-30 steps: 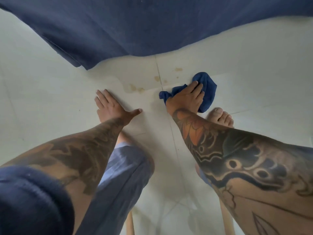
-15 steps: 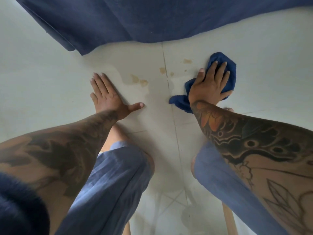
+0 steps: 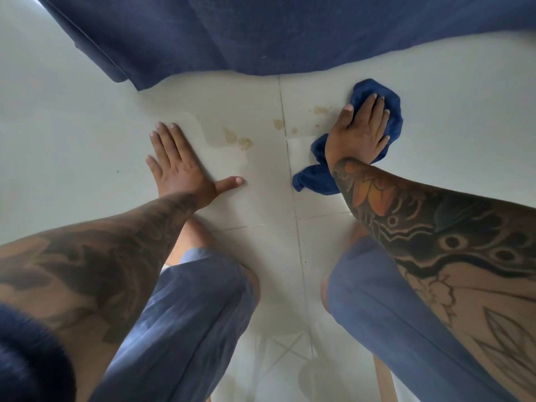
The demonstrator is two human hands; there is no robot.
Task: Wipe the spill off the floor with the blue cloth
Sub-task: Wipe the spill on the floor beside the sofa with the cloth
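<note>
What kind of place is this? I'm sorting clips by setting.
Probably an indoor room in a home, though little shows. The floor is pale glossy tile with grout lines, a dark blue curtain hangs down to it, and wooden furniture legs stand behind the person's knees.

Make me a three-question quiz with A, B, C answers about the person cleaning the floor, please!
1. Where is the blue cloth?
A. Under the right hand
B. Under the left hand
C. On a knee

2. What colour are the spill spots on the floor?
A. Red
B. Yellowish brown
C. Green

3. What is the left hand doing?
A. Holding a cup
B. Making a fist
C. Lying flat on the floor

Answers:
1. A, the right hand presses on the cloth.
2. B, the spots look pale yellowish brown against the white tile.
3. C, its fingers are spread open on bare tile, holding nothing.
</note>
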